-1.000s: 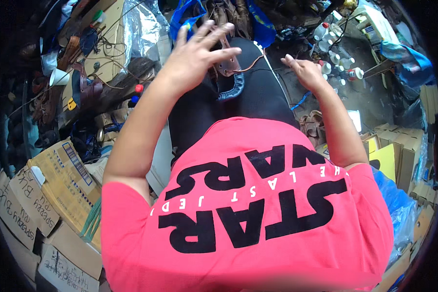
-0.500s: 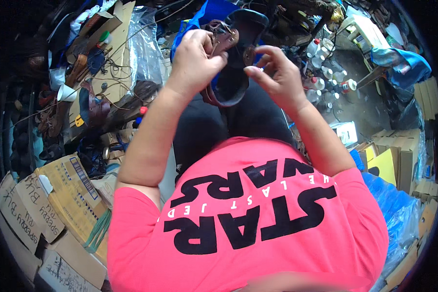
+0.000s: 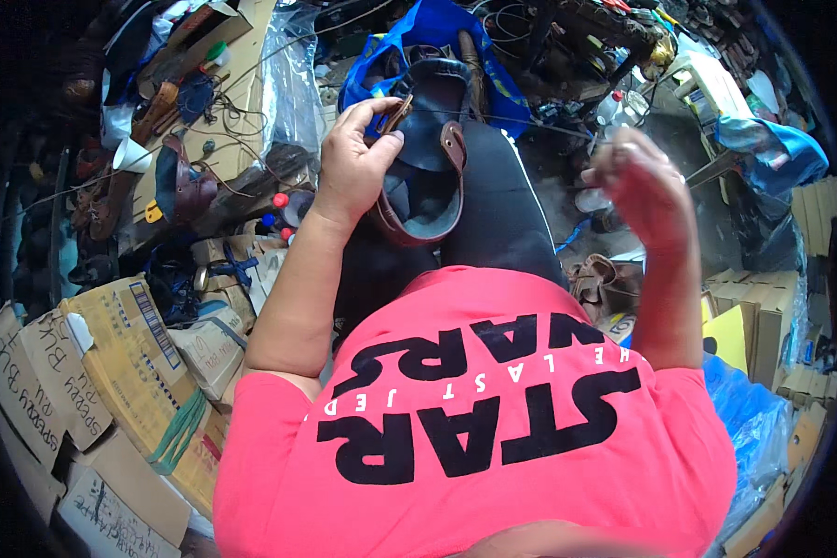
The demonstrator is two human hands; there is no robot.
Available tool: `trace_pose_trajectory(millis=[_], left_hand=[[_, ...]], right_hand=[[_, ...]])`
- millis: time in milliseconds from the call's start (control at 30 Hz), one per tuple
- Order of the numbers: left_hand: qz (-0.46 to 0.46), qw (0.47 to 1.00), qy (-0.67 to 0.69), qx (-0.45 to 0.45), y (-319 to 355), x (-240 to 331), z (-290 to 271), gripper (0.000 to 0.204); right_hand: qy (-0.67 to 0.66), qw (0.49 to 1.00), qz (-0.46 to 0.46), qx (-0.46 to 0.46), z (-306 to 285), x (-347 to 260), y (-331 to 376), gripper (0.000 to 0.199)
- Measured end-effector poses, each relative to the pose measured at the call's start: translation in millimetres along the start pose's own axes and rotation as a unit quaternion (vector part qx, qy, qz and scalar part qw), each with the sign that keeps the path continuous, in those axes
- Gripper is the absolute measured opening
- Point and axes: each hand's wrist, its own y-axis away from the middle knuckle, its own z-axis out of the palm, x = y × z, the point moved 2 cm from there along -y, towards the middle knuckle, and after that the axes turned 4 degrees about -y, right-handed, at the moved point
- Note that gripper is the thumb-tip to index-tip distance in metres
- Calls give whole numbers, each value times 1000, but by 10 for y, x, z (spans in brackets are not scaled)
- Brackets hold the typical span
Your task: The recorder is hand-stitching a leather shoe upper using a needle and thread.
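A brown leather sandal [image 3: 425,230] with a dark inner sole rests on my lap, its back curve toward me. My left hand [image 3: 358,158] is closed, pinching a small brown leather flap [image 3: 400,113] at the sandal's left side. From that flap a thin dark thread [image 3: 530,122] stretches taut to the right. It leads to my right hand [image 3: 640,181], raised well out to the right, with fingers curled together and smeared by motion. On the sandal's right side, a strap end [image 3: 453,144] with a small hole stands up.
A blue bag [image 3: 363,86] lies open beyond the sandal. Plastic bottles [image 3: 614,109] and a blue cloth [image 3: 777,153] over a white stool are at the right. At the left are flattened cardboard [image 3: 126,344], a white cup [image 3: 132,155] and leather pieces [image 3: 193,186].
My right hand has swung from beside the sandal far out to the right, drawing the thread. The sandal sits slightly nearer to me, with my left hand still on its flap.
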Motion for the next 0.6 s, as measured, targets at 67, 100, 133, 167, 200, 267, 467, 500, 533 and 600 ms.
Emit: trace_pose_trajectory(millis=[67, 100, 133, 167, 200, 267, 467, 500, 533, 600], left_hand=[[-51, 997, 48, -22, 51, -113, 82, 33], [-67, 991, 103, -45, 36, -131, 167, 32], [-88, 984, 144, -57, 70, -174, 225, 31], [-102, 979, 171, -37, 107, -249, 292, 29], [-106, 978, 174, -37, 122, -264, 347, 29], [-158, 965, 192, -83, 166, -289, 461, 25], [-264, 892, 342, -136, 175, -397, 685, 24], [-263, 890, 343, -147, 183, -387, 722, 23], [-263, 888, 343, -158, 191, -382, 749, 23], [-277, 879, 352, -163, 200, -376, 779, 23]], right_hand=[[45, 995, -56, 70, -233, -273, 179, 22], [66, 992, -76, 75, -262, -506, 321, 25], [77, 991, -92, 56, -382, -635, 385, 29], [61, 991, -120, 7, -371, -775, 395, 34], [55, 988, -144, 15, -446, -889, 434, 37], [61, 980, -182, 49, -501, -1070, 531, 39], [-68, 960, -248, 110, -441, -1416, 582, 17], [-107, 958, -245, 99, -463, -1458, 587, 16], [-145, 955, -242, 87, -480, -1473, 584, 16], [-150, 964, -221, 12, -472, -1481, 566, 18]])
